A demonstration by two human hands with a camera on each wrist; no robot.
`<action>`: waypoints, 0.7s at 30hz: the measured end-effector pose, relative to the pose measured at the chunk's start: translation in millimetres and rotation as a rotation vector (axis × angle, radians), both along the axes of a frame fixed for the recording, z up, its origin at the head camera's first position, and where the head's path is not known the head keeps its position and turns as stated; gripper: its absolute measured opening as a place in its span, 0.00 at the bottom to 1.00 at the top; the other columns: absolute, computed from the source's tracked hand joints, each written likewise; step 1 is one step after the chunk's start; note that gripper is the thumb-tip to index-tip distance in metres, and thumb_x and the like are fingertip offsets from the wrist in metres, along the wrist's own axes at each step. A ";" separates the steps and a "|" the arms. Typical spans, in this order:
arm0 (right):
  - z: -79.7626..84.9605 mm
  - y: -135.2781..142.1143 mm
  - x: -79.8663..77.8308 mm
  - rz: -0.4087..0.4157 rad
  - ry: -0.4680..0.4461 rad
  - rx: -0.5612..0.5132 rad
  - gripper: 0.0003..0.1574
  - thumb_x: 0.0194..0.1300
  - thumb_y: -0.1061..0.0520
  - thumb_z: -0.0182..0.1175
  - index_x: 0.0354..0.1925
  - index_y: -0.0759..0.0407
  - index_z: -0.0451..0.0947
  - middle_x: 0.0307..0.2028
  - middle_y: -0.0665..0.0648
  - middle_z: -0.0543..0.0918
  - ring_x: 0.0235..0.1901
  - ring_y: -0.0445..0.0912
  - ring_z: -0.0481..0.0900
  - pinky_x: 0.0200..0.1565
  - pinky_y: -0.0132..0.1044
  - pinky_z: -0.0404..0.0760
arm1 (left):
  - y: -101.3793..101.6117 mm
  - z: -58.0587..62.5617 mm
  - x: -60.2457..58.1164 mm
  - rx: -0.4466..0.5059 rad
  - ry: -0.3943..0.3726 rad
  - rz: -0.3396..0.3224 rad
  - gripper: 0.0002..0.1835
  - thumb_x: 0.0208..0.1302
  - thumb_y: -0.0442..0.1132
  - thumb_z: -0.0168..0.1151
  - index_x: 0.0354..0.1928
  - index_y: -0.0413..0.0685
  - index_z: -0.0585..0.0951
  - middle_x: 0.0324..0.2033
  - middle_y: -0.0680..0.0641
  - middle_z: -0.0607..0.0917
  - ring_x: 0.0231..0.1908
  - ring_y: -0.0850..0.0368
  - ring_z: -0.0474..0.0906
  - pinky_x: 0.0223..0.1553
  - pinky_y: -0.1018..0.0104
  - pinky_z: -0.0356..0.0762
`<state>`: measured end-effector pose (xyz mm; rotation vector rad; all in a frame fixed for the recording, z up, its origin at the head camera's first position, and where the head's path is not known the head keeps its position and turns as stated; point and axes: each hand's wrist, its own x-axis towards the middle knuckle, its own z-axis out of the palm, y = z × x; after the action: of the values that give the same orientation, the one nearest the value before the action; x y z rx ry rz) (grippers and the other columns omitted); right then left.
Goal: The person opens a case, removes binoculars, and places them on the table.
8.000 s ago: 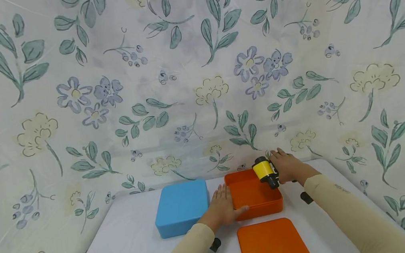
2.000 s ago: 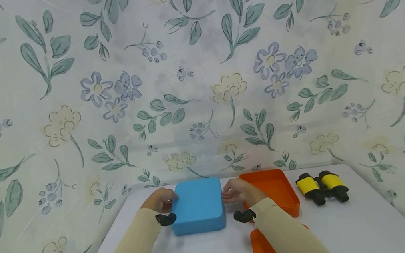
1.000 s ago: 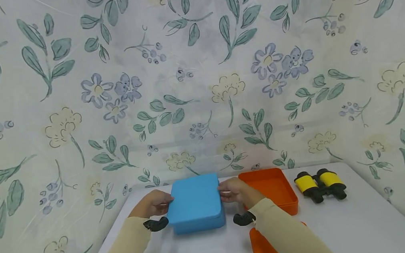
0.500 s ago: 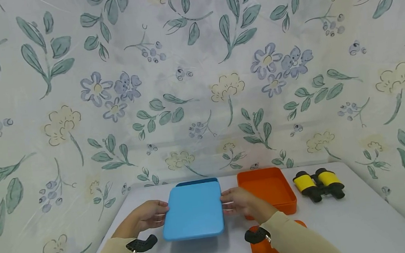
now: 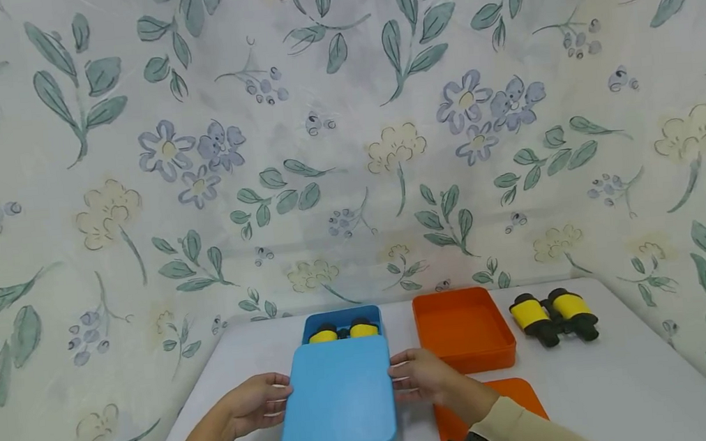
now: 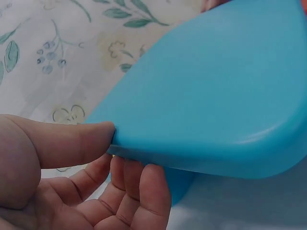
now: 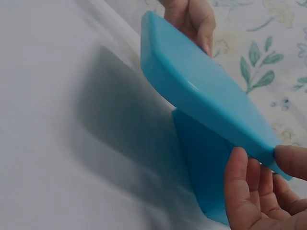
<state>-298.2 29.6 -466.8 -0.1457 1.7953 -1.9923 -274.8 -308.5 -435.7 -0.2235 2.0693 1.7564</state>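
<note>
A light blue box lid (image 5: 338, 397) is held up off its box by both hands. My left hand (image 5: 252, 406) pinches its left edge, thumb on top and fingers beneath, as the left wrist view shows. The opposite edge is gripped the same way by my right hand (image 5: 426, 379). Behind and below the lid stands the blue box (image 5: 342, 315), its near part hidden. Inside it, a pair of binoculars (image 5: 363, 329) with yellow barrels and black ends shows partly. In the right wrist view the lid (image 7: 206, 91) hangs tilted over the box's outer wall (image 7: 199, 163).
An orange box (image 5: 466, 364) without its lid stands to the right. Its flat orange lid (image 5: 519, 393) lies in front, partly behind the right arm. Another pair of yellow and black binoculars (image 5: 571, 304) lies on the white table (image 5: 631, 378). A flower-patterned cloth (image 5: 334, 145) hangs behind.
Earlier the right hand set binoculars down beside the orange box. Both hands then took the blue lid, lifted it and drew it toward me, uncovering the binoculars in the blue box.
</note>
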 end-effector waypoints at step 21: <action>-23.0 -7.5 41.7 0.065 -0.118 0.098 0.13 0.69 0.64 0.58 0.51 0.68 0.72 0.38 0.61 0.82 0.36 0.50 0.83 0.40 0.45 0.84 | -20.0 -26.1 48.5 0.146 -0.095 -0.133 0.11 0.68 0.33 0.58 0.49 0.36 0.72 0.38 0.43 0.82 0.40 0.53 0.80 0.46 0.58 0.80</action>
<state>-256.5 22.1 -489.8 -0.0533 1.7861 -1.8251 -226.4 -328.5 -461.8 -0.1208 1.8369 1.7713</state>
